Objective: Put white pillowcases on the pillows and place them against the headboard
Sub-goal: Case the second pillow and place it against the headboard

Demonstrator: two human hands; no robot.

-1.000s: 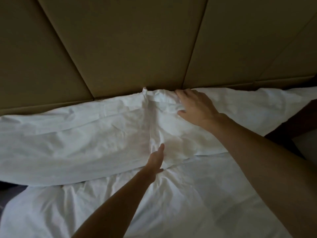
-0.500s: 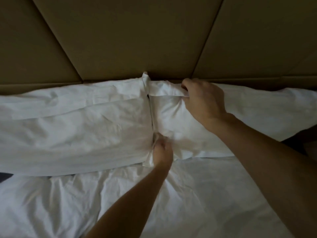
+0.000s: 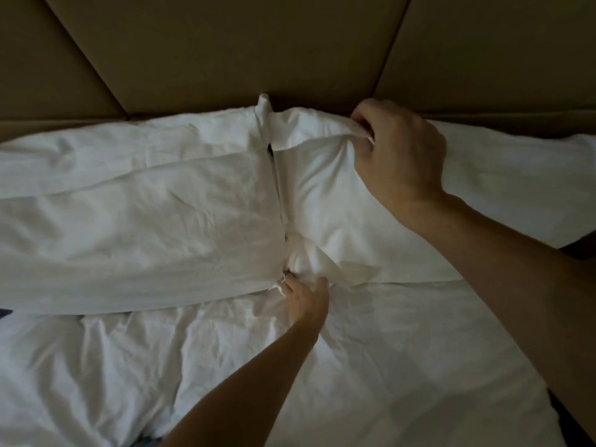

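Observation:
Two pillows in white pillowcases lie side by side against the tan padded headboard (image 3: 225,50). The left pillow (image 3: 135,214) is flat and creased. The right pillow (image 3: 503,175) has its open end toward the middle. My right hand (image 3: 400,156) pinches the upper flap of the right pillowcase near the headboard. My left hand (image 3: 306,298) grips the bunched lower corner of that same pillowcase where the two pillows meet.
A wrinkled white duvet (image 3: 371,366) covers the bed in front of the pillows. A dark gap (image 3: 577,246) shows at the right edge beyond the right pillow, and another dark strip at the bed's lower right.
My right hand went from lying flat on the pillow to pinching the upper flap. My left hand closed on the lower corner. The view moved nearer to the pillows.

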